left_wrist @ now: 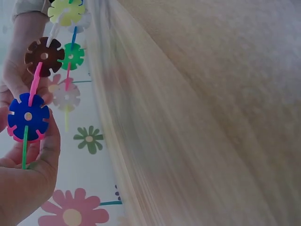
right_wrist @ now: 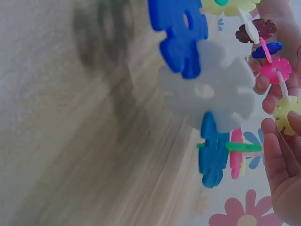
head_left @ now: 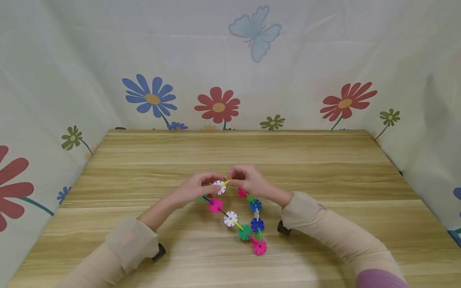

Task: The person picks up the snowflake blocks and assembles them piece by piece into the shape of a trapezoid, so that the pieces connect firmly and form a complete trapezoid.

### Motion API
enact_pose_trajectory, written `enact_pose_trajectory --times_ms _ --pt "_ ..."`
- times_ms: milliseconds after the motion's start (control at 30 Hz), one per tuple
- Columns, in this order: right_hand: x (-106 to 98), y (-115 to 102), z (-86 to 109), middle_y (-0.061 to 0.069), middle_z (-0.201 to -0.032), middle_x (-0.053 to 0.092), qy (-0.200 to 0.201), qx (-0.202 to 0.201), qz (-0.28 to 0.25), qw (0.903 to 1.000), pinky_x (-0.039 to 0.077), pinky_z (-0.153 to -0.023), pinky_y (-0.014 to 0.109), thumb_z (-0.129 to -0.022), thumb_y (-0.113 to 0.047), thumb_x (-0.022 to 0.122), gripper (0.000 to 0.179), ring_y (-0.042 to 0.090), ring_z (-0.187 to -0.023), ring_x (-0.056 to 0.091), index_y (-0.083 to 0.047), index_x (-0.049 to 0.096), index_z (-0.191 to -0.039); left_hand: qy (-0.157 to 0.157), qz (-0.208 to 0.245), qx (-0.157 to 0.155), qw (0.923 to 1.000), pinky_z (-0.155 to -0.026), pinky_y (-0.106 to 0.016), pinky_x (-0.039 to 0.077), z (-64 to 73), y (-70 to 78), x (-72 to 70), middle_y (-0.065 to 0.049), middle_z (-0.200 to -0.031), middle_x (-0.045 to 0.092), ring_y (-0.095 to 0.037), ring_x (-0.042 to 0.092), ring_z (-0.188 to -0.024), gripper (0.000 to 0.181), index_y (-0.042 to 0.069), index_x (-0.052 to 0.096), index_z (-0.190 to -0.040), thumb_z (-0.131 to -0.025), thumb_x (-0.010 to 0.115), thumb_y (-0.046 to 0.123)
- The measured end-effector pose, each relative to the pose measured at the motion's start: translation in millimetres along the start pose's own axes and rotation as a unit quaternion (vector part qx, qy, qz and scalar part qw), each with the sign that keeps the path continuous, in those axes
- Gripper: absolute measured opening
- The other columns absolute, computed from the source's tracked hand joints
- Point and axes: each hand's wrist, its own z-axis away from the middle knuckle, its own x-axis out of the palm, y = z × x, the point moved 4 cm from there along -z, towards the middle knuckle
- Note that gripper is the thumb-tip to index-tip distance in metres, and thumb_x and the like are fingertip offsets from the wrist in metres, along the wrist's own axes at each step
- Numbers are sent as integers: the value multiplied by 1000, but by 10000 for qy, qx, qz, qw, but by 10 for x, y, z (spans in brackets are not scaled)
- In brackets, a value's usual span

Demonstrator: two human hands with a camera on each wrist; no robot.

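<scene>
In the head view my left hand (head_left: 196, 189) pinches a white notched snowflake disc (head_left: 219, 187), part of a chain of linked discs. My right hand (head_left: 253, 183) pinches a yellow disc (head_left: 227, 182) that meets the white one edge-on. Below the hands, the chain bends in a V through a pink disc (head_left: 215, 206), a white disc (head_left: 230, 219), a green disc (head_left: 245, 232) and a blue disc (head_left: 257, 225). The left wrist view has a blue disc (left_wrist: 28, 108) between fingers. Fingers of my right hand grip a yellow disc (right_wrist: 285, 113) in the right wrist view.
A wood-grain table (head_left: 151, 152) lies under the hands. Behind it hangs a pale cloth (head_left: 191, 52) printed with flowers and a butterfly. Dark stubs, one a black piece (head_left: 284, 228), stick out by both cuffs.
</scene>
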Motion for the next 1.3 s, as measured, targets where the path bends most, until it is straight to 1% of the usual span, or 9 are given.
enact_pose_trajectory --times_ms 133,367,533,700,800,900,1033,1133,1300 --pt "8 8 -8 17 -83 61 -49 -97 -5 9999 50 -65 24 -79 7 58 5 28 -76 59 2 57 -79 13 19 12 10000 -74 -31 51 -16 -25 19 -14 -116 54 -18 57 -90 40 4 49 -121 -88 53 26" --pt "10 36 -8 18 -81 60 -67 -168 81 9998 50 -61 24 -79 3 61 5 39 -73 59 2 56 -78 202 -181 -4 9996 -74 -30 50 -42 -74 35 -13 -113 56 -17 57 -89 39 5 53 -117 -86 56 27" --pt "-43 88 15 16 -86 59 -1 274 263 9993 50 -63 28 -78 -1 63 10 32 -76 58 2 57 -85 260 -222 -26 9994 -74 -31 50 -46 -82 38 -14 -113 56 -15 57 -87 37 5 54 -115 -85 57 27" --pt "-126 164 44 20 -95 57 303 703 294 9966 48 -71 34 -79 -2 62 20 25 -81 55 6 56 -97 250 -181 -18 9995 -75 -35 50 -41 -76 37 -16 -114 56 -15 57 -85 37 5 55 -115 -86 57 27" --pt "-175 186 43 23 -96 56 521 796 355 9948 47 -73 34 -80 -3 60 22 24 -81 55 7 55 -99 256 -132 -28 9996 -74 -36 51 -43 -76 35 -15 -113 56 -22 58 -86 37 5 55 -115 -86 57 27" --pt "-204 100 45 25 -94 57 683 919 397 9926 46 -75 35 -80 0 59 20 28 -82 55 8 55 -98 282 -112 -43 9995 -72 -35 51 -49 -85 35 -14 -110 57 -29 58 -87 36 5 55 -115 -86 57 26" --pt "-213 130 31 21 -91 59 706 1180 439 9895 46 -72 30 -81 -1 59 21 27 -80 55 6 56 -100 298 -145 -43 9994 -71 -36 51 -54 -86 36 -13 -106 57 -31 57 -86 35 5 56 -114 -86 57 25" --pt "-208 258 8 17 -90 59 628 1347 446 9879 45 -65 23 -81 -5 60 25 20 -74 54 5 56 -104 291 -150 -35 9995 -71 -37 51 -51 -71 36 -12 -104 57 -31 57 -85 34 5 56 -113 -86 57 26" --pt "-187 331 -10 15 -89 57 453 1607 292 9855 45 -57 25 -82 -8 59 29 15 -67 52 7 55 -107 295 -171 -30 9994 -72 -40 51 -46 -56 39 -12 -104 58 -30 58 -86 35 5 56 -114 -86 57 26"
